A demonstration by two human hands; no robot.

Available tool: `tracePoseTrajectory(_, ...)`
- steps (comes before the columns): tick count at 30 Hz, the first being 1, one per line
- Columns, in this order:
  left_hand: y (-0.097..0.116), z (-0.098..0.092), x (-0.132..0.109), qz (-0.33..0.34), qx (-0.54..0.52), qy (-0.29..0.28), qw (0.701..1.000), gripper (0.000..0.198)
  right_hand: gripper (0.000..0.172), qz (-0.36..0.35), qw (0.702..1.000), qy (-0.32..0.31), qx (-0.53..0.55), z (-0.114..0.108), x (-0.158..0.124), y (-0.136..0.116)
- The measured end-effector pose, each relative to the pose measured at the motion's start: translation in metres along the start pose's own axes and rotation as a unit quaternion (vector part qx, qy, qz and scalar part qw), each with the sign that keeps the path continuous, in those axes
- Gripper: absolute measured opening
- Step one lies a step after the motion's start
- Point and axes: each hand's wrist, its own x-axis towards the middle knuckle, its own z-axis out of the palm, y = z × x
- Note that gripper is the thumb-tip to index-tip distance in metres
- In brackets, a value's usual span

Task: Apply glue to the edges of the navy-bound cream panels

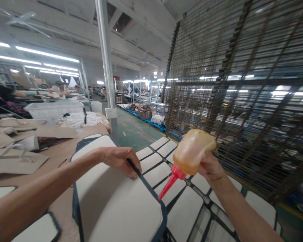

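My right hand (209, 165) is wrapped round a soft, yellowish squeeze bottle (188, 151) with amber liquid inside. The bottle is tipped over, and its red nozzle (170, 181) points down at the edge of a large white panel (116, 201). That panel has rounded corners and a dark blue border. At its right edge, my left hand (123, 160) is closed with the fingers pinching a dark edging strip (134, 166). Its fingertips rest against the panel's white face. Whether the nozzle tip touches the border I cannot tell.
Rows of smaller white panels (184, 208) lie to the right of the large one. Beige bag pieces with handles (15, 156) cover the brown table (63, 171) at left. A metal post (107, 67) stands ahead, and a tall wire rack (232, 84) rises at right. People work farther back.
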Motion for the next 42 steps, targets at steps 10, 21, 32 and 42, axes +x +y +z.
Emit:
tracePoseTrajectory(10,-0.028,0.002,-0.008,-0.019,-0.009,0.035,0.999,0.046,0.045,0.097,0.989,0.070,0.084,0.010,0.002,0.017)
tracePoseTrajectory(21,-0.025,0.000,-0.011,-0.025,-0.004,0.039,0.999,0.040,0.043,0.072,0.997,0.011,0.025,0.010,0.011,0.027)
tracePoseTrajectory(32,-0.027,0.002,-0.014,-0.012,-0.020,0.040,0.999,0.038,0.043,0.053,0.998,0.018,0.013,0.009,0.014,0.031)
tracePoseTrajectory(42,-0.026,0.002,-0.018,-0.009,-0.013,0.034,0.999,0.038,0.043,0.033,0.999,-0.008,0.003,0.011,0.012,0.030)
